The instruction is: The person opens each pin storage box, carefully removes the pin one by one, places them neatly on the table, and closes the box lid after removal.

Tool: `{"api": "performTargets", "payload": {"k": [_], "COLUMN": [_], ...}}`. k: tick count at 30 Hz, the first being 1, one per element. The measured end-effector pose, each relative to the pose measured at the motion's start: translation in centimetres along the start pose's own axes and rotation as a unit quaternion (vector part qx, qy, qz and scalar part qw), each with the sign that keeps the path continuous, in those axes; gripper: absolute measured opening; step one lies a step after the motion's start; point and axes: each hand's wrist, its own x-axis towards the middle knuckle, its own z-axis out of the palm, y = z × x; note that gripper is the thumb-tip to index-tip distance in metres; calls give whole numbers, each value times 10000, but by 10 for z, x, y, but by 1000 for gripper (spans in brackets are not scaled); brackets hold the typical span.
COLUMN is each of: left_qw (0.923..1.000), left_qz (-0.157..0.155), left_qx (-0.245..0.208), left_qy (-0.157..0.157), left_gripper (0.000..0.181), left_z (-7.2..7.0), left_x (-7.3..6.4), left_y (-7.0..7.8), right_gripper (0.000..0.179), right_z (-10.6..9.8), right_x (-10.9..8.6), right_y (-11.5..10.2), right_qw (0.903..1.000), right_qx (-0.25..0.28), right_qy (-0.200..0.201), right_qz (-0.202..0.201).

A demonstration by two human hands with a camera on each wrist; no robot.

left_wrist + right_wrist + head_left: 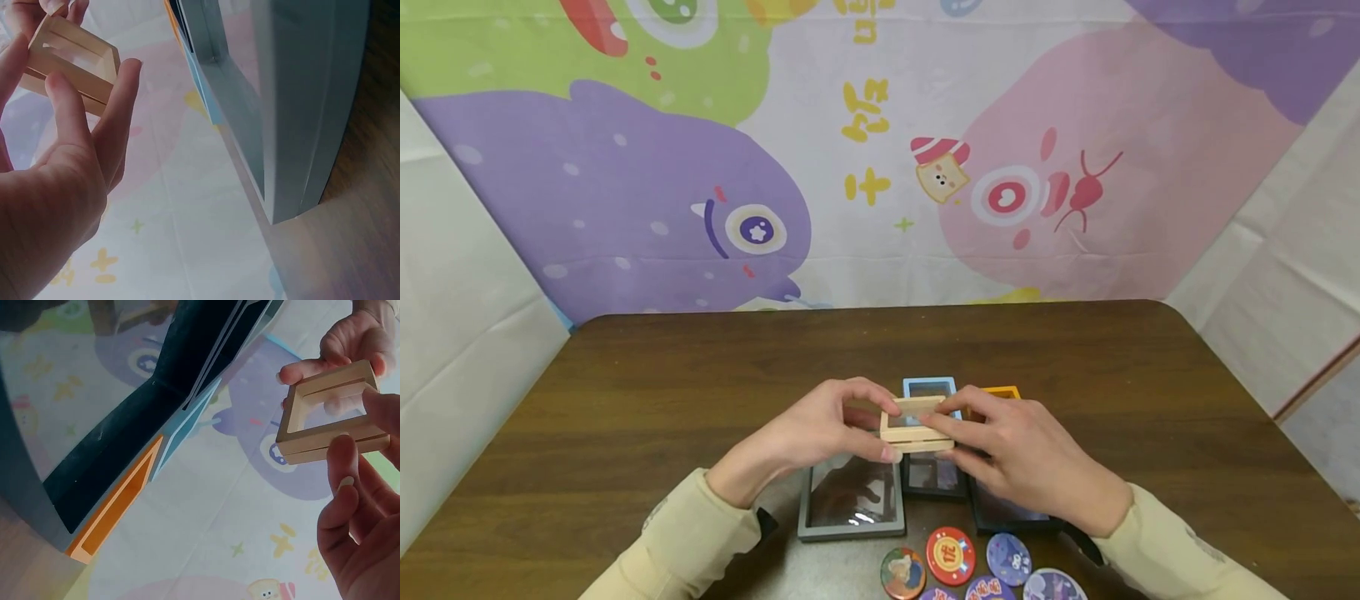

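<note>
Between both hands, above the table, is a small pale wooden frame point(916, 433) with a clear film window; a thin gap runs along its side. My left hand point(827, 423) grips its left end between thumb and fingers. At the other end, my right hand point(1011, 442) pinches the frame with thumb and fingertips. The wooden frame point(78, 53) also shows beyond the left fingers in the left wrist view. In the right wrist view both hands hold the wooden frame point(331, 434) at opposite edges.
Below the hands lie a grey frame point(852, 531), a black frame point(936, 492), a light blue frame point(929, 382) and a larger dark frame point(1018, 525), with an orange frame point(1003, 392) behind. Several round badges, including a red badge point(951, 556), lie at the table's point(662, 375) near edge.
</note>
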Motion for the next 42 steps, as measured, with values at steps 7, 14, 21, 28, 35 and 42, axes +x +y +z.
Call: {"api": "performTargets", "payload": {"k": [7, 14, 21, 28, 35, 42], "left_qw": [9999, 9982, 9616, 8914, 8598, 8643], "left_qz": [-34, 70, 511, 721, 299, -127], "left_qx": [32, 521, 2604, 4264, 4974, 4940], "left_qy": [131, 284, 700, 1357, 1119, 934], "left_gripper": [39, 35, 27, 18, 15, 17], "left_z": [1, -1, -3, -26, -52, -56], "left_x": [1, 1, 4, 11, 14, 15], "left_y": [-1, -4, 0, 1, -16, -28], "right_gripper": [51, 44, 43, 38, 45, 39], "right_z": [1, 4, 3, -8, -13, -10], "right_x": [0, 2, 2, 3, 6, 8], "right_y": [0, -2, 0, 3, 5, 6], "right_qw": [9999, 9999, 9996, 9955, 9914, 9900], "right_qx": [-106, -89, -118, 213, 380, 437], "right_qy": [1, -31, -46, 292, 143, 3], "right_qz": [47, 68, 240, 877, 1246, 1340]}}
